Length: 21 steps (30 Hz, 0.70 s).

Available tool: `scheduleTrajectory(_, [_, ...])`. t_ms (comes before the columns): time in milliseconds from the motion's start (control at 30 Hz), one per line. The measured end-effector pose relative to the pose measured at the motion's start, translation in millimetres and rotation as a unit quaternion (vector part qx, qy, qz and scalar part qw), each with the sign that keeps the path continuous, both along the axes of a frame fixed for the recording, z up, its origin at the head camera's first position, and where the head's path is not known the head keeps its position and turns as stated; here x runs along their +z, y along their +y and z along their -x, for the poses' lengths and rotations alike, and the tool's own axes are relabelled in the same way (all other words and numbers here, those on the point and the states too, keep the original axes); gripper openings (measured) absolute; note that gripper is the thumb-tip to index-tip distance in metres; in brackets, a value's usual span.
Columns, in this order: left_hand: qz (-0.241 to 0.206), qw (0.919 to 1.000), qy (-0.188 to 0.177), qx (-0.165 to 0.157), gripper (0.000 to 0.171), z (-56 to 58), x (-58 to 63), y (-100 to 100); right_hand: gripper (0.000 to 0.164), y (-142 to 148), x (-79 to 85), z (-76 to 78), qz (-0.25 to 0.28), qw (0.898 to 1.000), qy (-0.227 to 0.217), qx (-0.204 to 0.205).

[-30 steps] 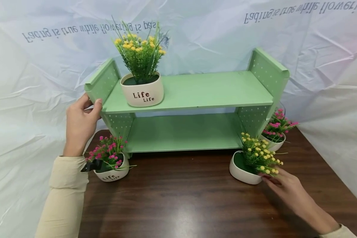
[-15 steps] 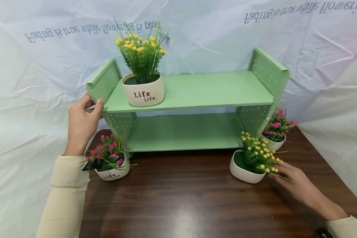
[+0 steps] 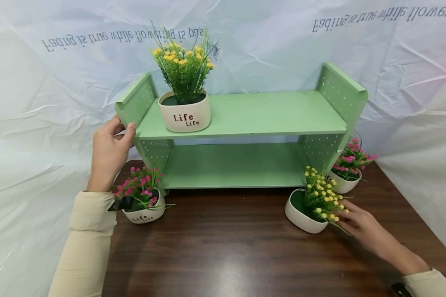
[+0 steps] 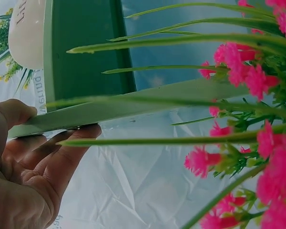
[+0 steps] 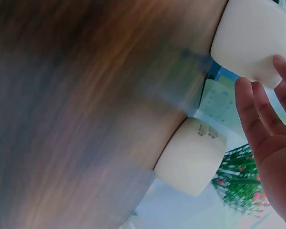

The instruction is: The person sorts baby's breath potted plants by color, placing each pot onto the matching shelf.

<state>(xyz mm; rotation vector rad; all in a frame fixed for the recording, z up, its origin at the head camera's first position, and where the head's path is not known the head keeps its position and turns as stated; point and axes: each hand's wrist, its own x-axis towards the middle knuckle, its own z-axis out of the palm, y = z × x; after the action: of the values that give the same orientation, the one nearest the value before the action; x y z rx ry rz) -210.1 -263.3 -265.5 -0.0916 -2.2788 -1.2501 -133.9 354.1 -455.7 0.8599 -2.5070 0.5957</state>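
My left hand (image 3: 111, 152) pinches the front edge of the left side panel of a green two-tier shelf (image 3: 275, 111), thumb on the inner side and fingers on the outer, as the left wrist view shows. Below that hand stands a white pot with pink flowers (image 3: 144, 214). My right hand (image 3: 364, 225) is at the near right end of a white pot with yellow flowers (image 3: 304, 218) on the table. In the right wrist view its fingers (image 5: 251, 107) are fairly straight, their tips right at the pot's lower side, and the thumb overlaps the rim. Leaves partly hide the fingertips in the head view.
Another white pot with yellow flowers (image 3: 186, 117), lettered "Life", stands at the left of the upper tier. Behind the right hand, beside the shelf, is a second pink-flowered pot (image 3: 345, 183). The shelf stands on a dark wooden table (image 3: 223, 247) before a pale printed cloth (image 3: 260, 53).
The right hand drew back slightly from the yellow-flowered pot, then came to its end again. That pot has turned a little and shifted left. The left hand keeps its hold; the head view moved slightly.
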Motion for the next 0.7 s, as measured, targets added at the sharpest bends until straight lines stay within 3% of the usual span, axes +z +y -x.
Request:
scheduleTrajectory(33, [0.002,1.0,-0.001,0.001,0.042,-0.2,-0.1,-0.1,0.013,-2.6,-0.8,-1.2,0.003,1.0,0.009,0.011])
scheduleTrajectory(67, [0.004,1.0,-0.001,0.002,0.042,-0.3,0.0,-0.1,0.014,-5.7,-1.0,-2.6,0.006,1.0,0.016,0.022])
scheduleTrajectory(167, [0.006,1.0,0.001,0.004,0.042,-0.9,-0.1,0.4,0.042,-17.1,0.0,-5.6,0.033,0.997,0.025,0.068])
scheduleTrajectory(233, [0.009,0.9999,0.001,0.008,0.042,-1.3,-0.2,0.7,0.046,-25.6,1.9,-7.0,0.049,0.994,0.033,0.091])
scheduleTrajectory(433, [0.015,0.9998,0.003,0.015,0.042,-2.6,0.1,2.2,0.039,-48.0,4.8,-12.8,0.068,0.992,0.031,0.102])
scheduleTrajectory(533, [0.014,0.9998,0.001,0.012,0.042,-2.5,-0.5,2.2,0.012,-59.6,5.7,-16.4,0.064,0.994,0.026,0.084])
scheduleTrajectory(600, [0.012,0.9999,-0.001,0.01,0.042,-2.4,-0.9,1.9,0.006,-66.0,5.6,-17.5,0.058,0.995,0.029,0.07])
scheduleTrajectory(700, [0.01,0.9999,-0.001,0.008,0.041,-1.5,-1.7,2.2,0.008,-68.7,5.1,-16.9,0.055,0.995,0.03,0.073])
